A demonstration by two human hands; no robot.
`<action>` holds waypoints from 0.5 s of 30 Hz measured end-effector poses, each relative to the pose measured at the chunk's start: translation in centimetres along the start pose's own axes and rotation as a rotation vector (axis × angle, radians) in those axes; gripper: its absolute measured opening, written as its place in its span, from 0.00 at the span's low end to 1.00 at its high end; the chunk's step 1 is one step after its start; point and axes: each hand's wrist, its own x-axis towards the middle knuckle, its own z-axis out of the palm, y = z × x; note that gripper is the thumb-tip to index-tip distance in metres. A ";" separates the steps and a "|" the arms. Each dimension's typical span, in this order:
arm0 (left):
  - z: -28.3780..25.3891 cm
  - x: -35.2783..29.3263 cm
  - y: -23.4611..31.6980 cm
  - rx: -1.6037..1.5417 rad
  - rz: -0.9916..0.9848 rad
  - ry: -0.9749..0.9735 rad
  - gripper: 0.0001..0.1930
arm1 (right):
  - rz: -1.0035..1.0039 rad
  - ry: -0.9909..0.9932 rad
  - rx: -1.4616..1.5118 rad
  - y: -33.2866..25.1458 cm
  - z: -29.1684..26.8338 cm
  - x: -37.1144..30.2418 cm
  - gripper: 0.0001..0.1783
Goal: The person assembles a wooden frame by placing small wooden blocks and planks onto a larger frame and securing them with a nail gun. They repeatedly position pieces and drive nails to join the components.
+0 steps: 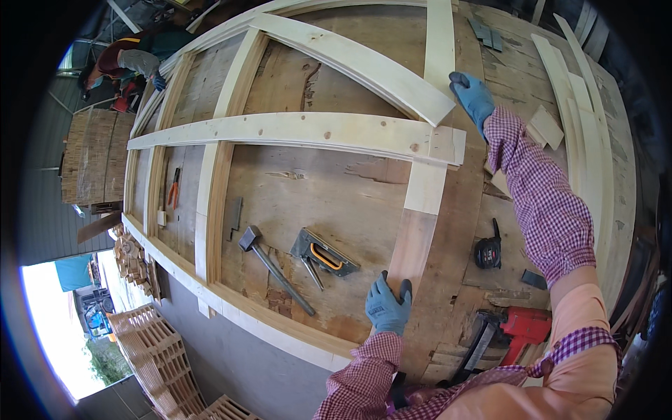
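A pale wooden frame (280, 129) of long rails and cross slats lies on a plywood-topped table. My left hand (388, 304), in a blue-grey glove, closes around the near end of a wooden slat (413, 241) at the frame's right end, thumb on one side and fingers on the other. Farther off, my right hand (474, 98), gloved alike, has its fingers curled against the right edge of the upper end slat (439, 49). Beside it a slanting plank (364, 66) ends. Within the frame, left of my left hand, lie a staple gun (325, 255) and a hammer (276, 269).
A tape measure (488, 250) and a red nail gun (523, 329) rest on the right, near my right arm. Loose long slats (577, 119) line the far right. Orange-handled pliers (173, 189) lie at left. Another person (133, 63) bends over the frame's far left corner.
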 end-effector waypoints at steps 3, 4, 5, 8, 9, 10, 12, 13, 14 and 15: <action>-0.2 -0.1 -0.1 0.004 -0.045 -0.026 0.29 | -0.047 -0.023 -0.067 -1.4 2.1 -5.0 0.29; -0.3 -0.1 -0.1 0.006 -0.049 -0.030 0.29 | 0.005 -0.085 -0.105 -2.6 1.8 -6.0 0.30; -0.4 -0.1 -0.2 0.009 -0.055 -0.033 0.29 | 0.052 -0.078 -0.015 -3.2 1.8 -6.1 0.29; -0.3 0.0 -0.2 0.008 -0.045 -0.035 0.28 | 0.214 -0.003 0.259 -3.2 1.5 -5.2 0.23; -0.2 0.0 -0.2 0.003 -0.045 -0.031 0.28 | 0.235 -0.002 0.259 -3.3 1.5 -5.0 0.21; -0.1 0.0 -0.2 0.002 -0.029 -0.017 0.28 | 0.255 -0.001 0.259 -3.4 1.5 -4.8 0.20; -0.1 -0.1 -0.3 0.001 0.000 0.012 0.28 | 0.285 0.010 0.302 -3.3 1.6 -4.7 0.18; -0.1 -0.2 -0.3 0.001 -0.009 0.002 0.28 | 0.285 0.002 0.337 -3.1 1.5 -4.7 0.17; -0.1 0.0 -0.1 0.002 -0.018 -0.009 0.28 | 0.286 -0.005 0.373 -2.9 1.4 -4.6 0.17; -0.2 0.1 0.0 0.003 -0.026 -0.019 0.28 | 0.287 -0.011 0.409 -2.7 1.3 -4.6 0.17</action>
